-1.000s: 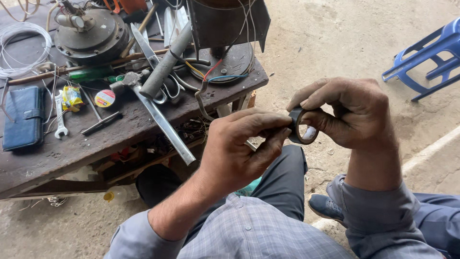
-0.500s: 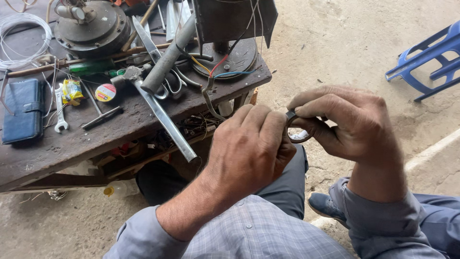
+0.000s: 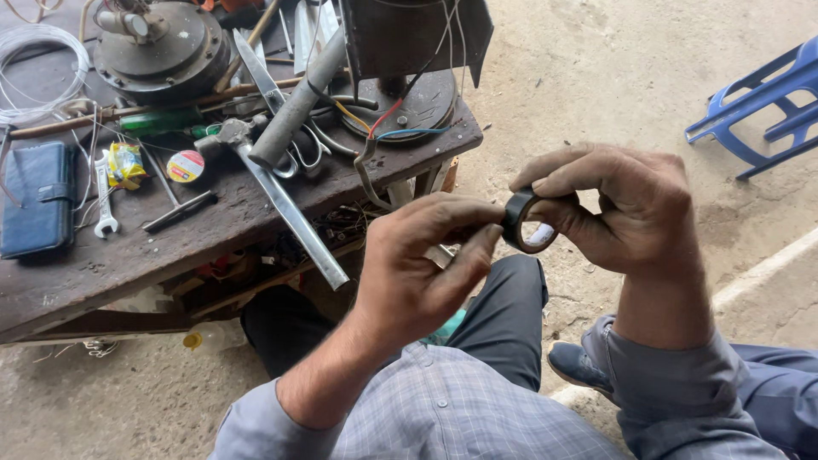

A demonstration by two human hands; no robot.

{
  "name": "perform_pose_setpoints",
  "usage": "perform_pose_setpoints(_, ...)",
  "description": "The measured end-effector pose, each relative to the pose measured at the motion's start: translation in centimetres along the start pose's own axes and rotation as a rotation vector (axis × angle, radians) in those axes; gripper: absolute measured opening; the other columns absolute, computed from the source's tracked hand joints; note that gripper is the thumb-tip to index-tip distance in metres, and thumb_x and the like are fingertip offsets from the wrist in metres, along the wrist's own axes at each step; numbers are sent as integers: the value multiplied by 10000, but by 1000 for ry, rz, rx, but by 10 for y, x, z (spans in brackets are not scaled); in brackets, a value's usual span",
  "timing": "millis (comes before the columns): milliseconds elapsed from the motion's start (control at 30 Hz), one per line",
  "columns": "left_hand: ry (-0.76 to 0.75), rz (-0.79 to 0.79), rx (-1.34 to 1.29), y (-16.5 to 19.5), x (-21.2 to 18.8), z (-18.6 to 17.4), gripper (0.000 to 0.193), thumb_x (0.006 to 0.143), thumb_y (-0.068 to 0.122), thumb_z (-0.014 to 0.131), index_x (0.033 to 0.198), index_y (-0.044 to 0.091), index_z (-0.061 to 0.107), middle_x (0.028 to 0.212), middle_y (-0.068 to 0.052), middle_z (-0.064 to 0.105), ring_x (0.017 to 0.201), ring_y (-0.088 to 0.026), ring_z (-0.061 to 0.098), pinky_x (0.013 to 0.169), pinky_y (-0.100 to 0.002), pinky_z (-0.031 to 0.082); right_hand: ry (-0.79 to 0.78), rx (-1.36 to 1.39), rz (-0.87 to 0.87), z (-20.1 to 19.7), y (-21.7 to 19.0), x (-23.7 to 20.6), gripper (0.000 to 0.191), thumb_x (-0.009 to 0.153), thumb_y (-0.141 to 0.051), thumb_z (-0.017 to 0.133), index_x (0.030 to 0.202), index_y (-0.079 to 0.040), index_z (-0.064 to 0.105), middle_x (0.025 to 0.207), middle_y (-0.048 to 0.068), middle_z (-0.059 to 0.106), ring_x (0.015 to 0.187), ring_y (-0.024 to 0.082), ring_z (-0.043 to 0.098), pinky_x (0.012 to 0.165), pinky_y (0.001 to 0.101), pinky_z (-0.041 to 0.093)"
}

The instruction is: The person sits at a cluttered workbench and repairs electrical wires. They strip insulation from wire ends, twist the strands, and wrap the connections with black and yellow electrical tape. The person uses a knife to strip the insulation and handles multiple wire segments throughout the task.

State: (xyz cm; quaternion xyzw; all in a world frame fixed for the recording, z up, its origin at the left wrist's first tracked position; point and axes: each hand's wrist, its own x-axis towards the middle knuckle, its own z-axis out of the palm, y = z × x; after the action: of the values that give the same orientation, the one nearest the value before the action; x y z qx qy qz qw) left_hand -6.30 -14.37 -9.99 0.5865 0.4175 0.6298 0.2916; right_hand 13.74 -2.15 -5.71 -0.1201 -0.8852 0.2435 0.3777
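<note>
Since half a second ago the left hand slid off, uncovering the small black tape roll; right hand fingers pinch it, left fingertips touch its edge at centre frame.

A worn wooden workbench carries a dark blue wallet at its left edge, a spanner beside it, a round motor housing at the back. A blue plastic chair stands well apart.
</note>
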Motion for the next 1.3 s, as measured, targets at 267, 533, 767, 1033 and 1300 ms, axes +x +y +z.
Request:
perform_pose_setpoints(267,70,209,531,9,7,1,170,934,95,760,1081,34,699,1016,-112,722,936,-267,729,824,-364,604,-24,-357,-118,13,-27,19,201,868,-26,825,946,-12,640,972,159,736,895,272,761,719,352,621)
perform_pose_setpoints(533,-33,279,662,1,6,-2,178,886,128,737,981,27,625,889,-117,606,819,-296,634,723,-411,540,-109,-443,-126,16,-38,19,239,821,-30,844,972,-12,659,1017,148,735,941,294,754,763,379,613)
perform_pose_setpoints(767,-127,-404,-175,-14,6,-4,144,945,140,633,979,4,664,807,-15,635,714,-73,557,613,-256,492,-102,-35,18,9,0,7,174,907,-51,826,960,-31,661,1018,126,766,853,179,780,745,272,635)
perform_pose_setpoints(1033,16,-283,-132,-4,7,0,188,987,142,717,1106,-2,739,921,-53,747,802,-75,714,696,-225,604,-6,157,145,11,23,-4,191,924,-25,825,1006,-6,653,1056,151,765,897,155,768,764,248,635)
perform_pose_setpoints(1300,-29,17,286,-6,14,-5,165,952,92,737,1107,34,738,976,-94,755,869,-190,774,746,-287,635,-65,-125,61,12,19,2,204,894,-69,858,962,-29,671,1022,124,770,873,182,783,726,261,613)
